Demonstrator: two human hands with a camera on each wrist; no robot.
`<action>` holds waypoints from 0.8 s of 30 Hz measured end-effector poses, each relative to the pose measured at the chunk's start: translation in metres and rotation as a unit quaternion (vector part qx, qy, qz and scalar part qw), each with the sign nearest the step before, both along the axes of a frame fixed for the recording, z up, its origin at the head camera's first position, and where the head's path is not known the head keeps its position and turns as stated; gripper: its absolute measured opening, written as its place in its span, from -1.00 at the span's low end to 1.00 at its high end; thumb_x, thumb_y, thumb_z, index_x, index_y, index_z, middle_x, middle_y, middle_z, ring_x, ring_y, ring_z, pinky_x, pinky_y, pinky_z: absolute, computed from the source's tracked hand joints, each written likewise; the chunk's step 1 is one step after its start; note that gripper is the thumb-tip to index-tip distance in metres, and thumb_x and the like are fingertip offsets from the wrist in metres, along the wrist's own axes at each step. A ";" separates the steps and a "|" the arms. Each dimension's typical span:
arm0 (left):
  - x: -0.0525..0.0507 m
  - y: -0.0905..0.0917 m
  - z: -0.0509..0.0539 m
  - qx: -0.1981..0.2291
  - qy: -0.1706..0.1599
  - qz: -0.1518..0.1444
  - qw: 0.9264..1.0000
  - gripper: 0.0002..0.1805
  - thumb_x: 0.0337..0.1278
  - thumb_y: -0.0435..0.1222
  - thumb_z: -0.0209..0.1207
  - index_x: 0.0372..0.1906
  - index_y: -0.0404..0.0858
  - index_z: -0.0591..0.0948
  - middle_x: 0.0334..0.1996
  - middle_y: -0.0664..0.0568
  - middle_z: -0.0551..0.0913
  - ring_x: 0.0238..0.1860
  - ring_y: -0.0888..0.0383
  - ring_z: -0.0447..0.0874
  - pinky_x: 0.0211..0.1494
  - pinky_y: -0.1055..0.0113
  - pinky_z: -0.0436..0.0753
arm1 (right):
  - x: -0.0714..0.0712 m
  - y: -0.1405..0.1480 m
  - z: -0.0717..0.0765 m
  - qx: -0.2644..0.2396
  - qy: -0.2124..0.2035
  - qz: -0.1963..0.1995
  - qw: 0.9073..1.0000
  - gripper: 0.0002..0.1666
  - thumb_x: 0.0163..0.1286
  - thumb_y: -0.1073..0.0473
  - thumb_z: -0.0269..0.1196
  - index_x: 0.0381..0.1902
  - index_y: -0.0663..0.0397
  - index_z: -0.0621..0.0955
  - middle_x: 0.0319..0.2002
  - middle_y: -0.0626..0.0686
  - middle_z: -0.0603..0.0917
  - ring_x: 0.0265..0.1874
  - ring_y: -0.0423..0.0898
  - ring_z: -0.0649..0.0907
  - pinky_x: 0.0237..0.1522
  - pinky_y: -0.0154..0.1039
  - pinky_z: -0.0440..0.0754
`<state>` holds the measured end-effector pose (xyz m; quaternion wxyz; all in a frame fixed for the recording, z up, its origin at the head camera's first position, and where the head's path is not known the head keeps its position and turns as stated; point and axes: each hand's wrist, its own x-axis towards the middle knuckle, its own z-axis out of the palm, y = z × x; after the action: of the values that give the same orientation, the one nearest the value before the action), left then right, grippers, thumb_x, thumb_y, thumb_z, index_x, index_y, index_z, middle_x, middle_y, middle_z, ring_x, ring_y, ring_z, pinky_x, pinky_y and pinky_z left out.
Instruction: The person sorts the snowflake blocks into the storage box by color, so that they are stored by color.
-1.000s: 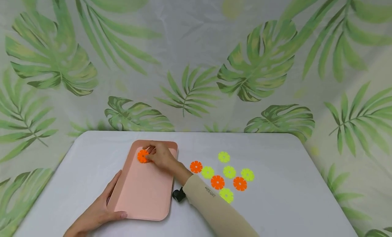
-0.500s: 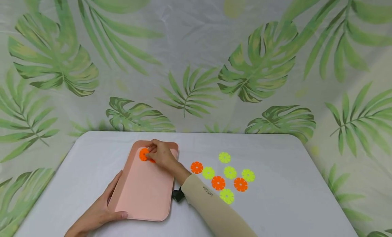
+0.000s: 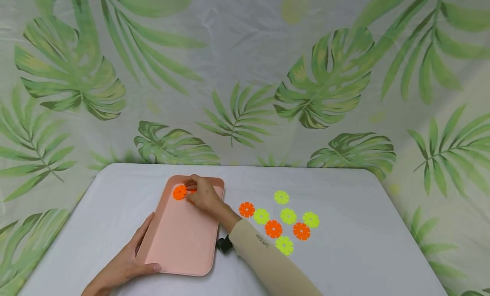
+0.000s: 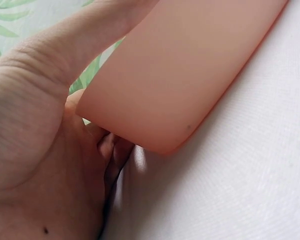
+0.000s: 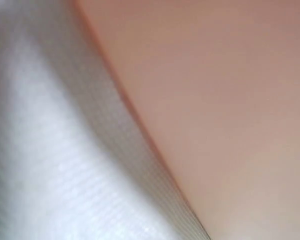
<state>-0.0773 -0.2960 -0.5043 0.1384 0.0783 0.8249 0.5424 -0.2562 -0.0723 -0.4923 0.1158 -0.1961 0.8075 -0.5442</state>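
"Lying where, that orange notched disc (image 3: 178, 191)?"

"In the pink tray (image 3: 180, 245), near its far left corner. A 2nd orange disc (image 3: 194, 191) lay just right of it, partly hidden by the right hand (image 3: 204, 197)."

"Was that hand pinching either disc?"

"I couldn't tell. Its thumb and fingertips bent down over the tray's far end, right at the 2 discs, and covered the spot. The right wrist view was blurred and left the fingers out."

"And the left hand (image 3: 126, 257)?"

"It gripped the tray's near left corner, thumb over the near edge, fingers along the left edge."

"What else was on the table (image 3: 363, 253)?"

"Right of the tray, well in from the table's right edge, lay 3 more orange discs (image 3: 273, 224) and 5 yellow-green discs (image 3: 284, 240). A beige sleeve (image 3: 268, 257) crossed the near edge, with a small black object (image 3: 224, 245) beside it. Beyond the far edge hung a leaf-printed cloth (image 3: 241, 66)."
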 end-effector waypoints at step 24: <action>0.001 0.001 0.001 -0.014 -0.012 0.007 1.000 0.35 0.03 -0.30 0.50 0.68 0.35 -0.21 0.72 -0.09 -0.15 0.30 0.69 0.15 0.16 0.64 0.30 | 0.004 0.048 0.025 -0.066 0.003 0.024 0.998 -0.59 0.35 0.31 0.42 0.15 0.22 0.68 0.12 0.24 0.74 0.03 0.07 0.73 0.00 -0.35 0.70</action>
<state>-0.0767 -0.2948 -0.5028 0.1458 0.0643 0.8313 0.5324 -0.2523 -0.0238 -0.4676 0.1129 -0.2241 0.7654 -0.5926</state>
